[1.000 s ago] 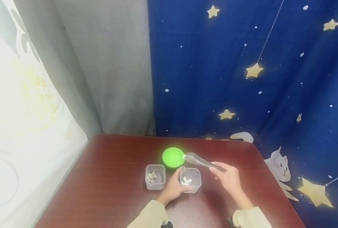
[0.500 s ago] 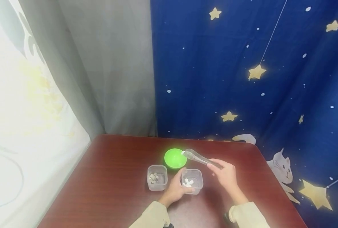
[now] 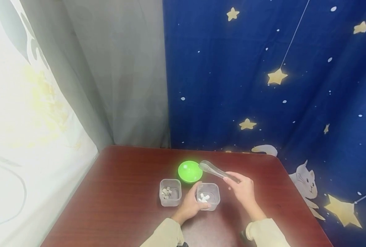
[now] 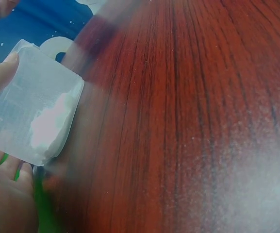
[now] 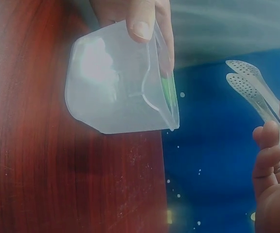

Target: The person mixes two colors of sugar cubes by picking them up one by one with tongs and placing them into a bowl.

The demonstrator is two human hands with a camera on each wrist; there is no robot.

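My left hand (image 3: 190, 203) grips a clear square plastic container (image 3: 213, 207), thumb and fingers on opposite sides. Several small white pieces (image 3: 204, 198) lie inside it; through the cloudy wall they are a white blur in both wrist views. Metal tongs (image 3: 217, 171) with perforated tips are held in my right hand (image 3: 244, 190). Their tips, slightly apart with nothing between them in the right wrist view, hover by the right rim of a bright green bowl (image 3: 190, 175). Within that bowl, a small white spot (image 3: 185, 166) shows near the far left side.
Left of my left hand stands a second clear container (image 3: 170, 202) with several greyish-beige pieces (image 3: 166, 192). All of this is on a dark red wooden table (image 3: 124, 192). A grey curtain (image 3: 133, 75) and a blue star-patterned curtain (image 3: 214, 82) hang behind its far edge.
The white piece pinched at the tongs' tips has left them; a white spot now shows in the bowl. The tips have parted slightly. My left hand stays on the container.
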